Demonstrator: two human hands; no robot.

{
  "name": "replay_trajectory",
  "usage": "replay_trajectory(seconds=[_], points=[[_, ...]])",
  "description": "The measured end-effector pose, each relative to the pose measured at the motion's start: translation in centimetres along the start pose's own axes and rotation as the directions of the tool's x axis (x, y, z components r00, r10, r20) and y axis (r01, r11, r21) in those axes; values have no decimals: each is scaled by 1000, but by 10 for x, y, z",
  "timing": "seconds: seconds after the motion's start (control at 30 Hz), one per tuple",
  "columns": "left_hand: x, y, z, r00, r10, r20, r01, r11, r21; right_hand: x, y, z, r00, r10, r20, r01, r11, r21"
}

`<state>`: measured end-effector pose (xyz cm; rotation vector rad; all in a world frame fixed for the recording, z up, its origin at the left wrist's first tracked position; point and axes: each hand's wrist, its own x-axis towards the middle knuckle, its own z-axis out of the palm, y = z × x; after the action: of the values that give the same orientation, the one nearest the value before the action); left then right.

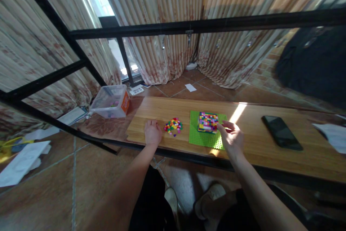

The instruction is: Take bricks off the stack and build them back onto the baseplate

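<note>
A block of many small coloured toy bricks, stacked in layers, stands on a green studded baseplate on the wooden table. My right hand is at the block's right edge, thumb and forefinger close together against it. Whatever lies between those fingertips is too small to make out. Left of the baseplate is a loose pile of small bricks in mixed colours. My left hand rests on the table just left of this pile, its fingers curled in; their undersides are hidden.
A clear plastic box with an orange label stands beyond the table's left end. A dark phone lies to the right, with white paper past it. Black metal bars cross in front of the curtains.
</note>
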<state>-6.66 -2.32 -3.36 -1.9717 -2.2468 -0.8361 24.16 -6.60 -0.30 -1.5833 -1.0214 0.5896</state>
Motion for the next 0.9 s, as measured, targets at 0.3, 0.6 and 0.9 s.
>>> replay_trajectory(seconds=[0.3,0.6,0.9], points=[[-2,2,-1,1000,-13,14,13,1000,-9,-62,-28,79,832,-324,451,483,822,-300],[-2,3,-3,1000,-20,16,21,999,-28,-66,-32,119,855,-209,474,484,649,-587],[-2,2,-3,1000,-7,8,7,1000,-16,-67,-24,96,788,-246,564,565,651,-507]])
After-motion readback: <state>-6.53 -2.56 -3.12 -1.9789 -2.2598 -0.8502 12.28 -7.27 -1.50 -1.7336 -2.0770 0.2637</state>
